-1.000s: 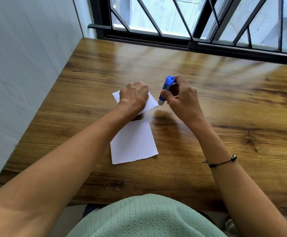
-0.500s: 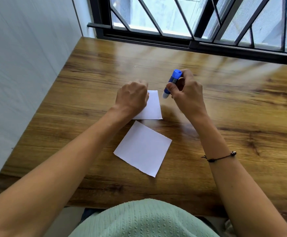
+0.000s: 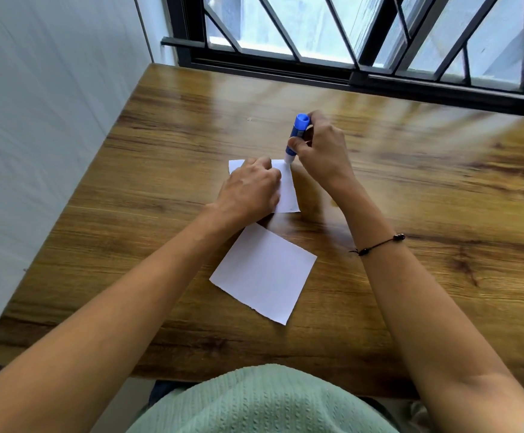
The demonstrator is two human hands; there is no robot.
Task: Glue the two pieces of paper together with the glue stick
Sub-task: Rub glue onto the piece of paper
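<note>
Pressing down with your left hand (image 3: 249, 190), you pin the far sheet of paper (image 3: 288, 192) flat on the wooden table (image 3: 410, 189); its fingers are curled together, knuckles up, over the sheet's left part. Your right hand (image 3: 321, 151) has its fingers wrapped tight round the blue glue stick (image 3: 296, 135), held tilted, its white tip touching that sheet's far right corner. The second sheet of paper (image 3: 264, 273) lies nearer you, turned at an angle, just beside the first and untouched by either hand. A dark cord bracelet (image 3: 379, 244) circles your right wrist.
</note>
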